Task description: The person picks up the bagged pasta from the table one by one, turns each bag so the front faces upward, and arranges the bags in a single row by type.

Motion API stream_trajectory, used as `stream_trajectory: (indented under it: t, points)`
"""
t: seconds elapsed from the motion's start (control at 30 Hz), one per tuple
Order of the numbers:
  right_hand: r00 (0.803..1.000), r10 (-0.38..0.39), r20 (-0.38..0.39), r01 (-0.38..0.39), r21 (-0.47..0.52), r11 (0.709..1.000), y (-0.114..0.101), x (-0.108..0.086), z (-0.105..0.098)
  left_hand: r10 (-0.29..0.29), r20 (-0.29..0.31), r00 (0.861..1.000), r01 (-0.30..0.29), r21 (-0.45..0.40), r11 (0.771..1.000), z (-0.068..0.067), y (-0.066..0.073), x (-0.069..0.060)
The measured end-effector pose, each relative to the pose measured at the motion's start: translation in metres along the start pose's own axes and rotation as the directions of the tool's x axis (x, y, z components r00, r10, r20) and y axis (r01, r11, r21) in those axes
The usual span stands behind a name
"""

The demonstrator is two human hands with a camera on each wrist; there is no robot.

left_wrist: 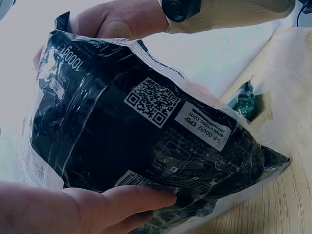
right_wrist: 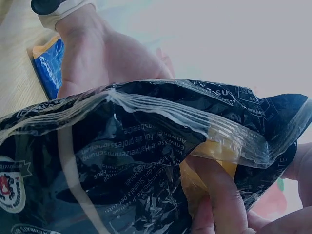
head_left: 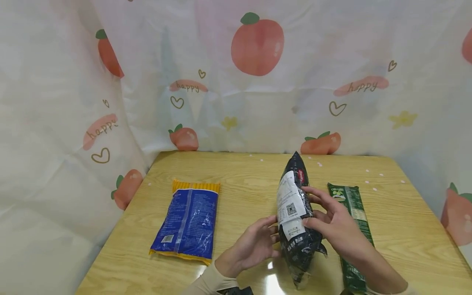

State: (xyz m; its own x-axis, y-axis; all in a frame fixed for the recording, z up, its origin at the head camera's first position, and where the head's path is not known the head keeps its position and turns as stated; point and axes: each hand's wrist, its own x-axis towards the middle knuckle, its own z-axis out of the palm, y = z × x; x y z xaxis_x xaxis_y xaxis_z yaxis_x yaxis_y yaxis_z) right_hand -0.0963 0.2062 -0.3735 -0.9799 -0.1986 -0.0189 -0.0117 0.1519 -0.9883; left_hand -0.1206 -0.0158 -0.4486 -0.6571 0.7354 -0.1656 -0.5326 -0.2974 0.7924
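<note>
A black plastic pasta bag (head_left: 291, 196) with a red logo and a white label stands tilted up between both hands, over the middle right of the table. My left hand (head_left: 254, 243) holds its left side, with the fingertips partly hidden behind it. On the other side, my right hand (head_left: 341, 227) grips the bag with thumb and fingers spread along its edge. The left wrist view shows a QR code and "1000g" print on the bag (left_wrist: 107, 131). Yellow contents show through a clear window of the bag (right_wrist: 107, 165) in the right wrist view, beside a finger.
A blue bag with orange ends (head_left: 189, 221) lies flat on the left of the wooden table (head_left: 243, 184). A long green packet (head_left: 357, 215) lies on the right, partly covered by the right forearm. Behind the table hangs a white curtain (head_left: 258, 106) printed with peaches.
</note>
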Motion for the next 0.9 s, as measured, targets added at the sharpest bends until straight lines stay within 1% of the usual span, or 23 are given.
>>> stream_trajectory:
  t: [0.2,0.3,0.4,0.5,0.63,0.73,0.83,0.9]
  points:
    - [0.999,0.007,0.041,-0.009,0.045,0.999,-0.003,0.004,0.011,-0.020,-0.001,1.000,0.020,-0.007,1.000,-0.005,0.000,-0.003]
    - [0.998,0.013,0.055,-0.016,0.059,0.998,-0.005,0.006,0.015,-0.028,-0.007,1.000,0.028,0.010,1.000,-0.009,0.001,-0.006]
    - [0.998,0.021,0.064,-0.025,0.065,0.998,-0.005,0.008,0.020,-0.039,-0.028,0.999,0.040,0.031,0.999,-0.013,0.003,-0.010]
    - [0.996,0.031,0.081,-0.037,0.078,0.996,-0.004,0.011,0.026,-0.051,-0.072,0.996,0.055,0.055,0.997,-0.017,0.005,-0.016]
    - [0.994,0.026,0.106,-0.037,0.098,0.995,-0.001,0.016,0.033,-0.021,-0.142,0.990,0.035,0.094,0.995,-0.017,0.009,-0.026]
    - [0.993,0.017,0.119,-0.030,0.103,0.994,0.000,0.018,0.038,0.015,-0.173,0.985,0.006,0.120,0.993,-0.013,0.013,-0.033]
    - [0.991,0.015,0.131,-0.027,0.090,0.996,0.001,0.020,0.043,0.028,-0.179,0.983,-0.003,0.137,0.991,-0.008,0.018,-0.037]
    - [0.991,0.015,0.136,-0.026,0.081,0.996,0.002,0.021,0.047,0.024,-0.173,0.985,0.001,0.141,0.990,-0.007,0.020,-0.039]
